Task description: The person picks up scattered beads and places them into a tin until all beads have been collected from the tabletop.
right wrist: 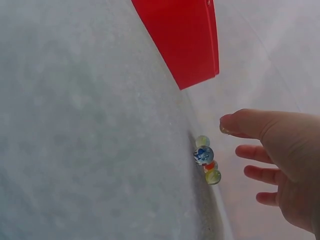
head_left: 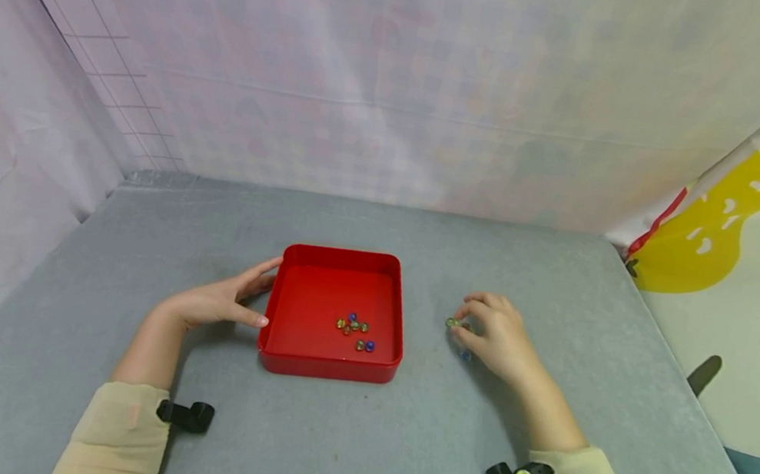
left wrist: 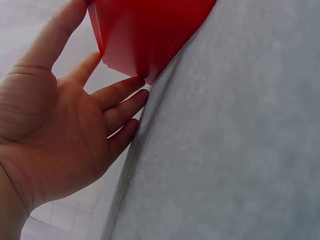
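A square red tray (head_left: 327,368) sits on the grey table, with several glass marbles (head_left: 354,326) lying inside towards its near right part. Along the tray's left side, my left hand (head_left: 223,302) rests with spread fingers, its thumb at the near left rim. To the right of the tray, my right hand (head_left: 497,338) pinches a greenish glass marble (head_left: 451,322) between thumb and forefinger; in the right wrist view the thumb mostly hides it. Below those fingers several more marbles lie on the table, among them a blue one (right wrist: 203,155) and a yellow one (right wrist: 213,177).
The grey tabletop (head_left: 330,448) runs back to a pale checked cloth (head_left: 381,98). A yellow printed shape (head_left: 707,233) shows on the white cloth at the right. Black wrist cameras are strapped over both beige sleeves (head_left: 123,426).
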Available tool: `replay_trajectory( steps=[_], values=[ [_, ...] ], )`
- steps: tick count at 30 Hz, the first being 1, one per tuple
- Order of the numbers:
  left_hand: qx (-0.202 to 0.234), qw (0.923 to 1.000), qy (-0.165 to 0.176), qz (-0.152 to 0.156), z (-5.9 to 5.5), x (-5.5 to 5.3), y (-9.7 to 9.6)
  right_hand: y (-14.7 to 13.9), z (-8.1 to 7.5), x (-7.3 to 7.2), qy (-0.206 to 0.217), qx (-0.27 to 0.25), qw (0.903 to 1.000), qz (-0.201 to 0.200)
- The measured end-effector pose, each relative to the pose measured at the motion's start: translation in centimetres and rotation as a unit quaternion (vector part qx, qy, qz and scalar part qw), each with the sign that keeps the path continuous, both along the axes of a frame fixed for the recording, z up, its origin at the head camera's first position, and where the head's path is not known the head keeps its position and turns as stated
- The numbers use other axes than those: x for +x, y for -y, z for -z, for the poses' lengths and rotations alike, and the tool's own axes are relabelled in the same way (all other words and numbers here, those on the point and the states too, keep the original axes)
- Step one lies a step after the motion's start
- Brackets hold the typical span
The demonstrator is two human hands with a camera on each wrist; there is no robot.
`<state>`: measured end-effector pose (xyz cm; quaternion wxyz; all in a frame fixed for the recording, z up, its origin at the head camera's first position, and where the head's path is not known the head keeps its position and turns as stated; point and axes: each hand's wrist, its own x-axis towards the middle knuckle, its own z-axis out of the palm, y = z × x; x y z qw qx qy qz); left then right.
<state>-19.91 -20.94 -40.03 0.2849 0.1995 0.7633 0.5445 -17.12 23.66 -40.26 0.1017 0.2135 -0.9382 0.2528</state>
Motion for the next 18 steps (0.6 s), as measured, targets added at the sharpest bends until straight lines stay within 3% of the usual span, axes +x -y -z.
replay_trajectory(
  steps=[18],
  values=[
    [-0.005,1.0,0.0,0.003,-0.2,0.1,0.0,0.9,-1.2,0.4,-0.031,0.007,0.9995,-0.006]
  ],
)
